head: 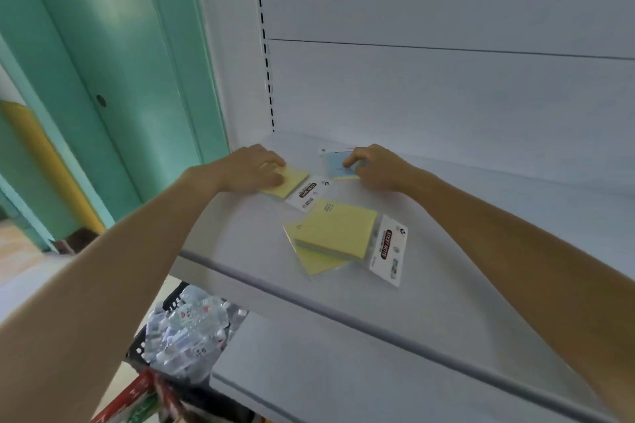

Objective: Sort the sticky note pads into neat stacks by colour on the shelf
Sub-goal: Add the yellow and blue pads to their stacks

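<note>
Door: a teal door is seen at the far left, beside the white shelving.
Basket: a black basket filled with clear packets is seen below the shelf edge.
Left hand: the left hand is laid over the left part of a pad, fingers bent on its top and thumb set against its near edge, so the pad is held in a light pinch.
Left yellow pad: the left yellow pad lies flat near the back left of the shelf, its white header card pointed towards the middle.
Blue pad: the blue pad lies flat near the back wall, just beside the left yellow pad but apart from it.
Middle yellow pads: two middle yellow pads are overlapped askew nearer the front edge, touched by neither hand.
Right hand: the right hand is curled on the blue pad's right edge, fingertips on top and thumb at the near side, gripping it.
Shelf: all pads are carried by the white shelf.
</note>
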